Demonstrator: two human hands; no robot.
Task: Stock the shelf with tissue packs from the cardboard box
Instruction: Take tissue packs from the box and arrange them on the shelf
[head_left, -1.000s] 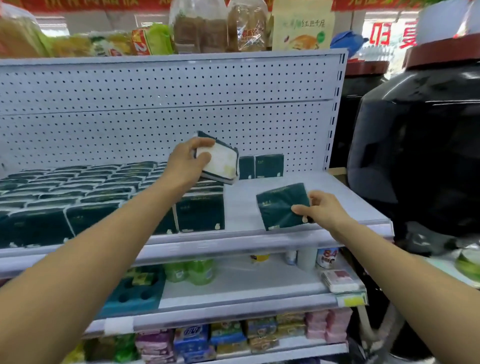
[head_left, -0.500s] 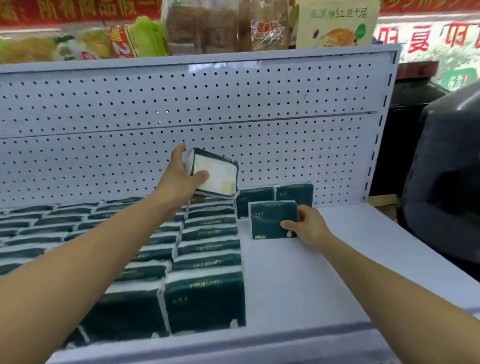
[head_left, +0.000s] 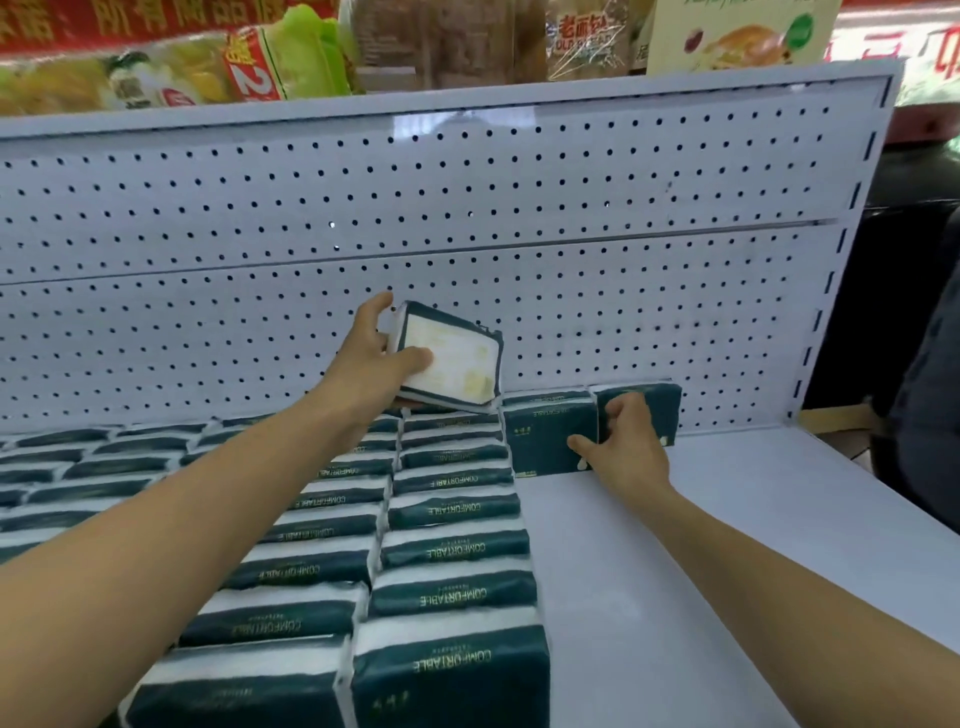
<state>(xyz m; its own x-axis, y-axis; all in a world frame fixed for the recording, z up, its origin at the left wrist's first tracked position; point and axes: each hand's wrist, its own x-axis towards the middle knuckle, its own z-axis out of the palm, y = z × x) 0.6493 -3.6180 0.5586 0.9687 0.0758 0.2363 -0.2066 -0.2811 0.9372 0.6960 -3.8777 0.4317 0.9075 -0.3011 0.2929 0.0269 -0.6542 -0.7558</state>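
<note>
Our left hand grips a tilted tissue pack above the rows, our right hand pinches an upright pack on the shelf

Right hand now deeper on shelf, at 12 o'clock of earlier spot; its tissue pack pushed back, upright against rear packs by pegboard. Fingers now over the pack's right edge.
</note>
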